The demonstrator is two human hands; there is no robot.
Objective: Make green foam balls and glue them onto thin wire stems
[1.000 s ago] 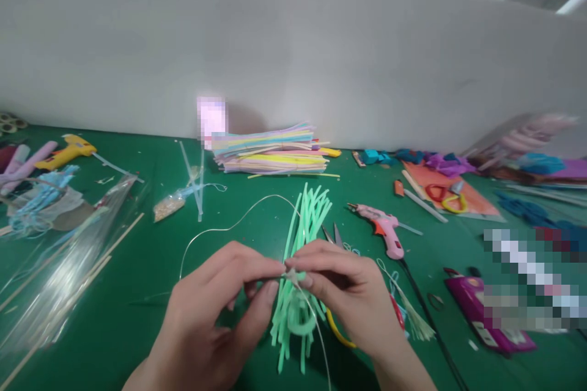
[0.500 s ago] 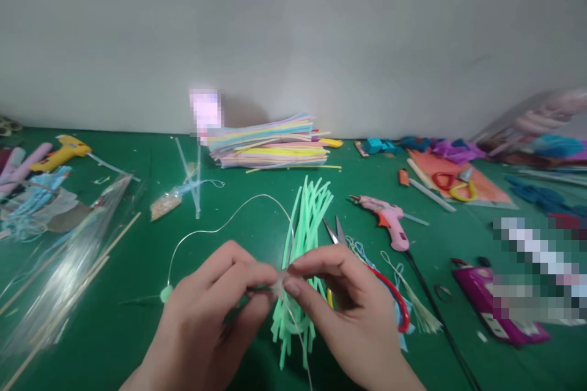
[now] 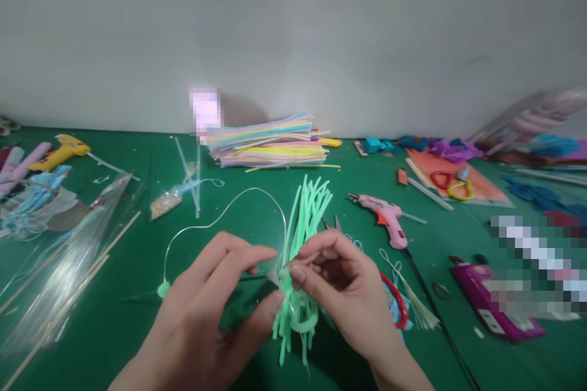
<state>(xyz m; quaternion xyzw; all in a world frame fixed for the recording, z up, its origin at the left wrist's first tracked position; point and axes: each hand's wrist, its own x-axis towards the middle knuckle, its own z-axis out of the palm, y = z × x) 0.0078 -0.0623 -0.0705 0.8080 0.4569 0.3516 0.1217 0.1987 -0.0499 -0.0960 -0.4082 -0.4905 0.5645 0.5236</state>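
My left hand (image 3: 215, 305) has its index finger and thumb spread apart, level with a small translucent scrap (image 3: 273, 274). A thin dark stick-like thing (image 3: 254, 278) runs from that scrap toward the left fingers; whether they touch it I cannot tell. Thumb and forefinger of my right hand (image 3: 343, 293) pinch a pale green ring-shaped piece (image 3: 306, 322) at its top, partly hidden by the fingertips. Underneath lies a bundle of mint-green pipe cleaners (image 3: 312, 208). A thin pale wire (image 3: 224, 208) arcs left from the bundle to a small green ball (image 3: 163, 289).
A pink glue gun (image 3: 389, 217) with a black cord lies right, by red-handled scissors (image 3: 398, 302) and a pale tassel (image 3: 424, 308). Multicoloured pipe cleaners (image 3: 270, 146) sit near the wall. Left are a yellow glue gun (image 3: 64, 153), clear wrap (image 3: 77, 263) and a beige-filled bag (image 3: 166, 203).
My left index finger and thumb have parted from the pinch near my right fingertips. The ring-shaped piece now shows more fully below my right hand. The wire's arc has shifted slightly left.
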